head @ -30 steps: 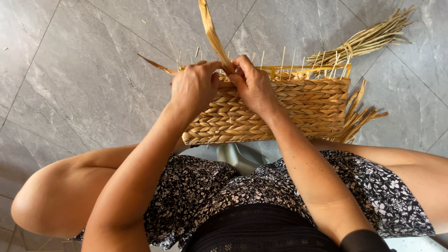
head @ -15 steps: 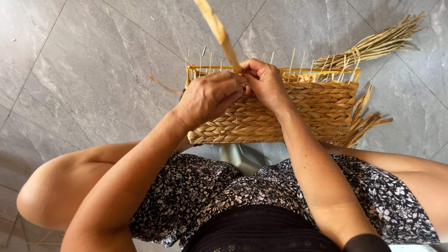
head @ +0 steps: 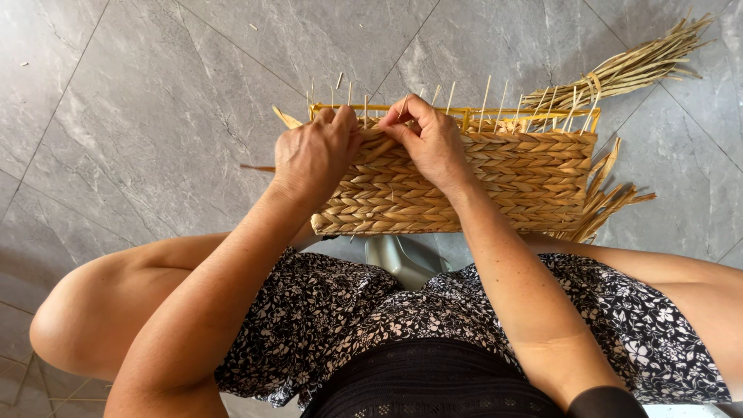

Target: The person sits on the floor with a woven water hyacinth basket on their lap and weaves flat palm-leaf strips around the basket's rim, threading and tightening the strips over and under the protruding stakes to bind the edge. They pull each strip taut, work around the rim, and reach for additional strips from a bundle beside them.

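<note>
Grey stone tiles (head: 139, 101) cover the floor, big ones with thin lines between them. No walls show, only floor.

One person sits over it. Two bare knees stick out, one on each side, and one dark dress with little white flowers (head: 371, 325) lies across the lap.

One woven straw basket (head: 495, 186) stands on its side in front of the lap, just under both hands. It is made of rows of fat golden braids. Many thin pale sticks (head: 486, 97) poke up along its top edge, just past the fingertips; they are too many and too thin to count well. One yellow frame bar (head: 433, 111) runs along that top edge.

One bundle of loose straw (head: 619, 73) lies on the floor, far off to the right of the hands. More loose straw ends (head: 607, 205) stick out at the basket's right side.

Two hands work at the top edge, close together. The left hand (head: 313, 155) is curled shut over the basket's top left corner. The right hand (head: 433, 143) pinches a strand of straw (head: 385, 133) between thumb and fingers, right by the left hand. One thin straw tip (head: 257, 168) pokes out left of the left hand.
</note>
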The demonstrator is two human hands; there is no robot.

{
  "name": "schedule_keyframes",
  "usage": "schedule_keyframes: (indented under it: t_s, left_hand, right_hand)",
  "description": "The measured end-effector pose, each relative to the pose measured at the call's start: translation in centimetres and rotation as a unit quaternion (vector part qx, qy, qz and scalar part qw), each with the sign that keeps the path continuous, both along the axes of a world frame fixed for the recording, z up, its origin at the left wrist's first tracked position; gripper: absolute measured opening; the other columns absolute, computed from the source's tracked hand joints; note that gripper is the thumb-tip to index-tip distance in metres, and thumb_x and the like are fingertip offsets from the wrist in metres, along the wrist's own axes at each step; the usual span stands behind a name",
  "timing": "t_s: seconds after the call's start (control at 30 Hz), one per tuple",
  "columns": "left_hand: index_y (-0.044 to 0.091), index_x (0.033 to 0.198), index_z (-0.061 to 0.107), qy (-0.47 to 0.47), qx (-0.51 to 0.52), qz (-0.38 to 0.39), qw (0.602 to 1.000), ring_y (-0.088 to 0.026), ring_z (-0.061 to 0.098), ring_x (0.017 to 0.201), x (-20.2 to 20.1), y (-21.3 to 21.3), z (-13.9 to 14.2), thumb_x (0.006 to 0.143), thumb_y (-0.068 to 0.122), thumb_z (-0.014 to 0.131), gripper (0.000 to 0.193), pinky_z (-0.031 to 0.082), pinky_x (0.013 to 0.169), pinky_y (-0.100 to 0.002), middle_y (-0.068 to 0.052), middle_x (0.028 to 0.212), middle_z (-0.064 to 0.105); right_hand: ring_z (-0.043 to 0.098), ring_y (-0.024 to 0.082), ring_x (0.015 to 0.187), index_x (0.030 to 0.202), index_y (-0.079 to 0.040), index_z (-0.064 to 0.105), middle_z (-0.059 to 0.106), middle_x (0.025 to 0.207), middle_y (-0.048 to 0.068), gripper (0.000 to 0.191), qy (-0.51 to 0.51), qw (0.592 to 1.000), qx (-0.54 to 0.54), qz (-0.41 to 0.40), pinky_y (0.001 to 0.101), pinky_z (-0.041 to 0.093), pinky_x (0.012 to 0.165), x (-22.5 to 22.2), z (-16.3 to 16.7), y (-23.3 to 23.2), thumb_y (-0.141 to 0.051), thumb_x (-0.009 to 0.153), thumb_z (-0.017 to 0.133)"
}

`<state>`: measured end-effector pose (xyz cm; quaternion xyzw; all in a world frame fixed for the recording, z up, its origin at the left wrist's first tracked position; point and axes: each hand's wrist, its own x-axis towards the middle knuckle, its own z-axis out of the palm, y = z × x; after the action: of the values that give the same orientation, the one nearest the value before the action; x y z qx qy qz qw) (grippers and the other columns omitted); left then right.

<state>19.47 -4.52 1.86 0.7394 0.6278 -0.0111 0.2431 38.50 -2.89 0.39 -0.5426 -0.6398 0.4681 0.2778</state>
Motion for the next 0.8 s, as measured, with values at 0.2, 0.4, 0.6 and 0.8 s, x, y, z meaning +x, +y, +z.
schedule_keyframes:
  t_s: [0.2, 0.4, 0.6, 0.8]
  left_hand:
    - [0.018, 0.096, 0.075, 0.032, 0.016, -0.019, 0.999, -0.025, 0.066, 0.094, -1.3, 1.1, 0.8, 0.095, 0.036, 0.067, 0.019, 0.054, 0.077, -0.044, -0.006, 0.092, 0.07]
    - [0.009, 0.1, 0.071, -0.06, 0.05, -0.06, 0.995, -0.027, 0.06, 0.098, -1.2, 0.2, 0.3, 0.085, 0.039, 0.076, 0.034, 0.053, 0.085, -0.04, -0.011, 0.101, 0.065]
    - [0.003, 0.104, 0.061, 0.003, 0.187, -0.128, 0.974, -0.03, 0.063, 0.097, 1.1, -1.1, -1.8, 0.088, 0.017, 0.069, 0.023, 0.056, 0.081, -0.041, -0.015, 0.102, 0.064]
    - [0.003, 0.103, 0.058, 0.027, 0.119, -0.108, 0.987, -0.031, 0.068, 0.095, 1.7, -0.4, -2.9, 0.097, 0.012, 0.061, 0.011, 0.057, 0.073, -0.045, -0.014, 0.096, 0.066]
  right_hand:
    - [0.073, 0.007, 0.082, 0.101, -0.004, 0.061, 0.076, 0.088, 0.002, 0.008, 0.015, 1.0, 0.014, -0.013, 0.024, 0.057, 0.072, -0.3, -0.5, -0.1, -0.007, 0.1, 0.068]
    - [0.068, 0.006, 0.074, 0.1, -0.004, 0.062, 0.074, 0.08, 0.002, 0.01, 0.003, 1.0, 0.012, -0.013, 0.023, 0.053, 0.066, -0.2, -0.6, 0.1, -0.007, 0.099, 0.071]
    - [0.063, 0.003, 0.07, 0.104, -0.004, 0.064, 0.074, 0.079, 0.001, 0.011, 0.004, 1.0, 0.0, -0.008, 0.0208, 0.05, 0.062, 0.1, -0.5, 0.4, -0.008, 0.098, 0.072]
    - [0.057, 0.003, 0.058, 0.105, -0.007, 0.067, 0.076, 0.083, -0.001, 0.005, 0.057, 0.995, -0.018, -0.086, 0.0199, 0.045, 0.051, 1.7, -0.2, 0.5, -0.012, 0.105, 0.067]
